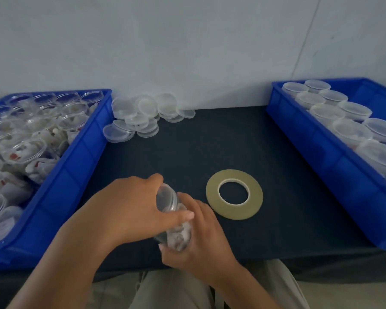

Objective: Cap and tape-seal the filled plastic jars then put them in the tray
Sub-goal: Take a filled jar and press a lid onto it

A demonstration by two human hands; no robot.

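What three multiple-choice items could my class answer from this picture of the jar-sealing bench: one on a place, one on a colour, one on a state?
1. Where does the tape roll lie?
A. In the left tray
B. Flat on the dark table, right of the hands
C. On the pile of lids

2. What colour are the two trays?
A. Blue
B. Red
C. Grey

3. How is the jar held?
A. Standing alone on the table
B. In one hand only
C. Tilted, between both hands

Answers:
1 B: the roll rests on the table beside the right hand.
2 A: the left tray and the right tray are both blue.
3 C: the left hand covers its lid end while the right hand grips its body; the loose lids sit apart by the wall.
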